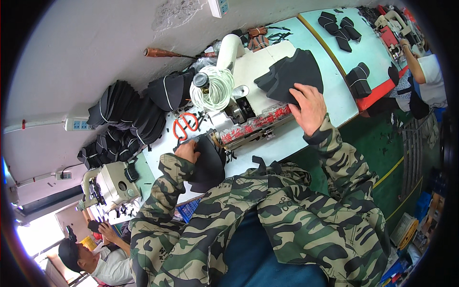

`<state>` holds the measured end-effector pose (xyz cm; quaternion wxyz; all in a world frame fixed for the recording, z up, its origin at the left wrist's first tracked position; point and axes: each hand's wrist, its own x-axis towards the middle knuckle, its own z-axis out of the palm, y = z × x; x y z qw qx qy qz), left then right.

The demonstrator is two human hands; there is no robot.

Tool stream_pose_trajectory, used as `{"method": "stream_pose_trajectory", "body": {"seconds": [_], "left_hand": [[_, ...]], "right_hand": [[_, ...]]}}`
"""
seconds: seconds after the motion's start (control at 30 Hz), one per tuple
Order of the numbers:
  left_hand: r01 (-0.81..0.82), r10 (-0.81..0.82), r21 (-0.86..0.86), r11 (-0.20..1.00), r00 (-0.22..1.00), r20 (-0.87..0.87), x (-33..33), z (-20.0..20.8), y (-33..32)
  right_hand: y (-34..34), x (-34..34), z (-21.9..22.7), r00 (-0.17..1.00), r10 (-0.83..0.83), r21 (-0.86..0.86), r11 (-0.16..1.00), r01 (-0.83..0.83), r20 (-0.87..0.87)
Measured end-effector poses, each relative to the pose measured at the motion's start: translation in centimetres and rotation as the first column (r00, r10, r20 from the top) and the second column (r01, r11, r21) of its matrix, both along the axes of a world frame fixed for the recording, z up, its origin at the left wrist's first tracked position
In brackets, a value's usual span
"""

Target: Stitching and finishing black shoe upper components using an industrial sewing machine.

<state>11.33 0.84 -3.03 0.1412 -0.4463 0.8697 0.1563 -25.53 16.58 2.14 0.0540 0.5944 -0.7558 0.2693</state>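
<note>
One black stack (292,71) underlies our loose right hand (310,107); our left hand (187,151), grip unclear, touches black pieces (209,162) at the tabletop's (340,98) near edge.

place: sewing workshop | sewing machines (114,185) on worktables (337,108) | tied dark bundles (113,103) | co-workers (114,269) nearby
</note>
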Motion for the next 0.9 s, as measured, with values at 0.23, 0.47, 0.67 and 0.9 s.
{"method": "stream_pose_trajectory", "body": {"seconds": [0.23, 0.47, 0.67, 0.9], "left_hand": [[0.416, -0.222, 0.739, 0.53, 0.909, -0.353, -8.1, 8.9, 0.1], [0.197, 0.142, 0.699, 0.687, 0.907, -0.396, -7.7, 4.0, -3.9], [0.104, 0.121, 0.538, 0.837, 0.922, -0.367, -8.9, 5.2, -4.3], [0.126, -0.126, -0.029, 0.992, 0.899, -0.419, -12.8, 6.0, -0.1]], "right_hand": [[0.8, 8.7, -0.6, 0.274, 0.386, -0.133, 0.757, -0.64, 0.881], [-1.9, 12.6, -2.9, -0.25, -0.146, 0.009, 0.878, -0.479, 0.957], [-3.1, 12.9, -2.9, -0.443, -0.163, -0.015, 0.928, -0.371, 0.882], [-1.1, 6.7, -1.9, -0.143, -0.094, 0.02, 0.892, -0.452, 0.985]]}}
